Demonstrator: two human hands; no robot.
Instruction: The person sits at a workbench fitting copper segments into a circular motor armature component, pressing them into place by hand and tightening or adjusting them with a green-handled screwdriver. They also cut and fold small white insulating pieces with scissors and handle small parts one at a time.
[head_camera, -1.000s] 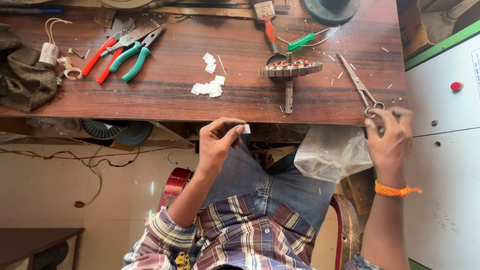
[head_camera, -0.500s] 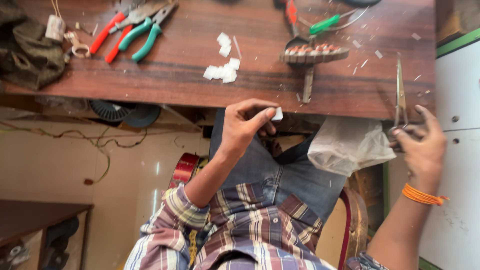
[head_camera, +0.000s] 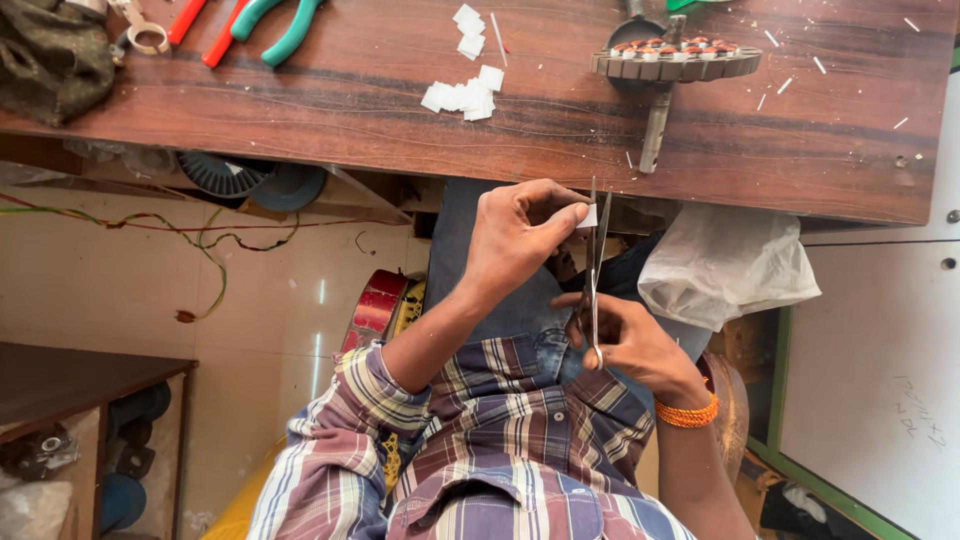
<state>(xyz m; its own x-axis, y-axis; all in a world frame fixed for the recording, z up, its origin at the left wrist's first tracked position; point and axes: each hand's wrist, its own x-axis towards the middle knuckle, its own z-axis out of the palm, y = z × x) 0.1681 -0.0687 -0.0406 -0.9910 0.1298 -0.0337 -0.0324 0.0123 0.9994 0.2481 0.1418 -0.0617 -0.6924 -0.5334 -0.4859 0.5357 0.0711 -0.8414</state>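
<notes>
My left hand (head_camera: 517, 235) pinches a small white paper piece (head_camera: 587, 216) between thumb and fingers, held over my lap below the table edge. My right hand (head_camera: 630, 341), with an orange band at the wrist, grips a pair of steel scissors (head_camera: 595, 265) by the handles. The blades point up and are slightly apart beside the paper piece. A heap of small white paper squares (head_camera: 464, 94) lies on the wooden table (head_camera: 560, 130) above my hands.
A round metal part with copper windings (head_camera: 675, 62) on a shaft rests on the table. Red and green-handled pliers (head_camera: 262, 25) and a dark cloth (head_camera: 52, 60) lie at the left. A white plastic bag (head_camera: 720, 265) hangs under the table's edge. Wires trail across the floor.
My right hand brought the scissors from the table's right edge in to my lap, up to the paper. My left hand stayed near the table edge with the paper piece.
</notes>
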